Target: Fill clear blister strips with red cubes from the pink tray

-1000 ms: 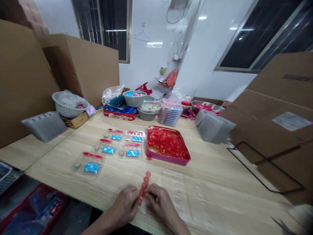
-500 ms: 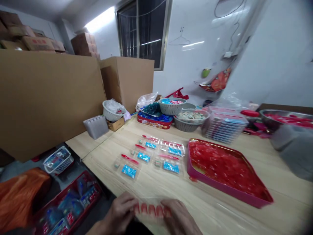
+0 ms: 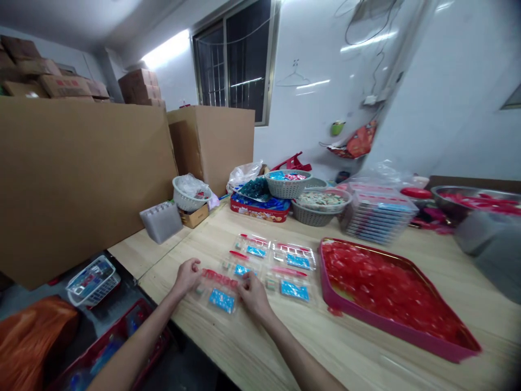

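Both hands are engaged on one item: a strip of red nail-shaped pieces (image 3: 220,278), stretched level between them over the upper part of the nearest clear case (image 3: 204,304). The left hand (image 3: 187,278) has thumb and forefinger pinched at the strip's left end; the right hand (image 3: 253,294) has its fingers curled together on the right end. Whether the strip touches the case or is held just above it cannot be told from here. Below the strip, in the same case, a blue packet (image 3: 222,300) is plainly visible. Four further cases lie behind and to the right, each with its own blue packet; the one directly behind, with a red stick (image 3: 239,255), sits close to the right fingertips. A pink-rimmed tray (image 3: 439,347) of loose red pieces (image 3: 378,285) stands well apart to the right. In my assessment, the step in hand is fitting the strip into this case. The next move calls for lining up both ends within the case walls, lowering them evenly, and releasing without dragging the packet or nudging the neighbouring case.
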Tool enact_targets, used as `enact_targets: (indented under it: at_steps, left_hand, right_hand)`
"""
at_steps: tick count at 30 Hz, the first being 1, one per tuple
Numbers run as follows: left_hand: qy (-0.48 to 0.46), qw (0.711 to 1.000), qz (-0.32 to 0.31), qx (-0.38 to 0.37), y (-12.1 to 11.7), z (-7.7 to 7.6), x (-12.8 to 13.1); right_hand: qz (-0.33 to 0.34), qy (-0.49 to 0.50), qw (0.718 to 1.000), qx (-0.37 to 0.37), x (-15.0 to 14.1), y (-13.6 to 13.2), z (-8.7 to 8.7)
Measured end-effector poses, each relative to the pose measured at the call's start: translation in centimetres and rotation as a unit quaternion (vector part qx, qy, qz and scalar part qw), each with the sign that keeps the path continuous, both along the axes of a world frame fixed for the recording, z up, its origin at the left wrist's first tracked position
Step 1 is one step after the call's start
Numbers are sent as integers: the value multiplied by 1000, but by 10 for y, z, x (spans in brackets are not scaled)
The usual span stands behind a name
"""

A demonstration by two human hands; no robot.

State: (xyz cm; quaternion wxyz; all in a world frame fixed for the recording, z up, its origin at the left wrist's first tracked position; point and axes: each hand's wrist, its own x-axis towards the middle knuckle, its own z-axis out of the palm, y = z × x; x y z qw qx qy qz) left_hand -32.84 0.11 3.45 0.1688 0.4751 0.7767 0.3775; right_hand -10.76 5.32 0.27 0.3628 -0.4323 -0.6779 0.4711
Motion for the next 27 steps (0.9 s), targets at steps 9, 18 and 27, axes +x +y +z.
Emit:
enact_targets:
  at_steps: [9,18,27]
  left_hand:
    - [150,984,-22,-89,-13,-2,11]
    - [358,899,-193,164,-5,-18,98]
    - [251,797,-542,90,-38,-41,333]
  right_hand:
    - [-27,-82,996,-7,7,-21,3]
    - [-32,-18,998,49,76,-66,18]
    - [-241,-46,963,115,266,-90,39]
